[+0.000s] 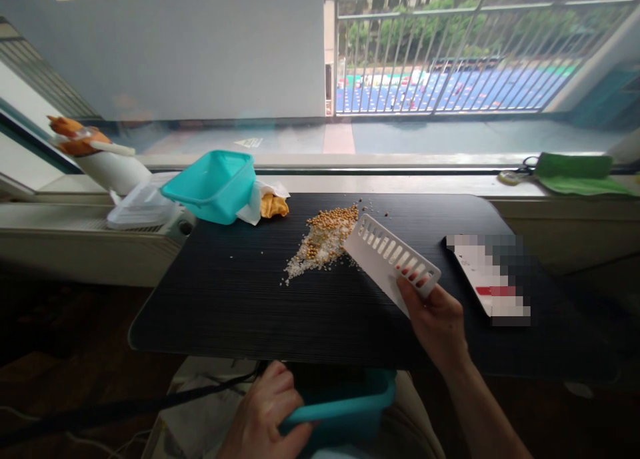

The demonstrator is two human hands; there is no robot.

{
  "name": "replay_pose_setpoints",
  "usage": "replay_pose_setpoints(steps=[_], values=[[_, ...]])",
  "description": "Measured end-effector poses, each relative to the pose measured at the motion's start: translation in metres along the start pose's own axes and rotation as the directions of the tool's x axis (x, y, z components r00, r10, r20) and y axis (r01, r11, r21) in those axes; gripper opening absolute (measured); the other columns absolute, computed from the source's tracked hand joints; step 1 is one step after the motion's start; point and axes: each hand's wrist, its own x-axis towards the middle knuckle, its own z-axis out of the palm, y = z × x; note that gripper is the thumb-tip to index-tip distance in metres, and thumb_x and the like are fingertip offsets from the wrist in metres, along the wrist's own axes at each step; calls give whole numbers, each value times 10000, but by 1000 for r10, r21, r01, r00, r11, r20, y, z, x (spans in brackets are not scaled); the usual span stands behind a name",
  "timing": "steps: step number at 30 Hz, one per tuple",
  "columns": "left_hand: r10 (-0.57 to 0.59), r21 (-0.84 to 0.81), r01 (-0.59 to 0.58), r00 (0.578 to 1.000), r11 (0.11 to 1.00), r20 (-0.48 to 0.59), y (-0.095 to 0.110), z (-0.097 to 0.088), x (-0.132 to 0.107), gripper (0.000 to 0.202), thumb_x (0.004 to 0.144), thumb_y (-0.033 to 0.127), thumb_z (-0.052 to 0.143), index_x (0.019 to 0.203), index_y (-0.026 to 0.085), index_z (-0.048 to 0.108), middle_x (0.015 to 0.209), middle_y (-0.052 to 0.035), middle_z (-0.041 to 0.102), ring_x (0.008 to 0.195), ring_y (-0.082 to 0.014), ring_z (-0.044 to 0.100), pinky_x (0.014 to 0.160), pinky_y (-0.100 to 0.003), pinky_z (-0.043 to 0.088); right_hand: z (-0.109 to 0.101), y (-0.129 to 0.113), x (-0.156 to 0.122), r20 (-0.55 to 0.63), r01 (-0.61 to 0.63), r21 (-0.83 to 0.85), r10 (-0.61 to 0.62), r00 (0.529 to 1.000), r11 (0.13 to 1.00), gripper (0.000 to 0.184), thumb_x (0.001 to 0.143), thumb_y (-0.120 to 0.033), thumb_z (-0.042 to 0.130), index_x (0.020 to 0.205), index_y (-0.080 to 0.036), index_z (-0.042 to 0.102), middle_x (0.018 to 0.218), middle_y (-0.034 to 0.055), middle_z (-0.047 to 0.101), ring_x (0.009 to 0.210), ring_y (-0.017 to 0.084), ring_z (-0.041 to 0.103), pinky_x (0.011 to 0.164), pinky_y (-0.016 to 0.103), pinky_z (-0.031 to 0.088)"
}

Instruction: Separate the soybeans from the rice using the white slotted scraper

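Note:
My left hand [273,409] is closed around the rim of a teal plastic bin [345,411], held below the front edge of the black table [225,312]. In my right hand [443,322] is a white plastic piece with a row of slots [375,262], gripped at its near end with the thumb on top. Its far end tilts down over the right side of a heap. That heap mixes round tan beans [333,217], mostly at the back, with whitish grains [303,262] spreading toward the front left. Part of the heap is hidden behind the white piece.
A second teal container [215,185] stands at the table's back left, beside a crumpled orange-yellow wrapper [274,205]. To the right lies a partly pixelated phone [465,265]. Green cloth [575,172] and scissors [531,162] rest on the windowsill; a clear lid [145,202] sits left.

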Motion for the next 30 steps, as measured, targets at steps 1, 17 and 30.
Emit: replay_pose_setpoints(steps=[1,17,30], values=[[-3,-5,3,1000,1000,2,0,0,0,185,700,39,655,580,172,610,630,-23,592,706,-206,587,583,-275,509,-1,-1,0,14,-10,7,10,1000,1000,203,808,-338,673,890,-175,764,848,58,795,801,269,749,742,344,588],[-14,-18,13,999,1000,-45,1,1,-1,191,670,32,658,570,187,607,612,-11,586,692,-205,582,592,-283,513,9,11,15,75,-83,125,74,994,989,217,805,-356,693,923,-193,772,883,57,789,855,277,732,794,395,566],[1,-25,-1,1000,1000,-14,-2,4,-1,177,674,22,663,561,152,621,605,-35,589,689,-208,579,590,-292,490,-22,10,-2,138,-187,161,165,977,969,230,769,-355,747,945,-215,796,939,41,801,941,320,727,858,417,571]])
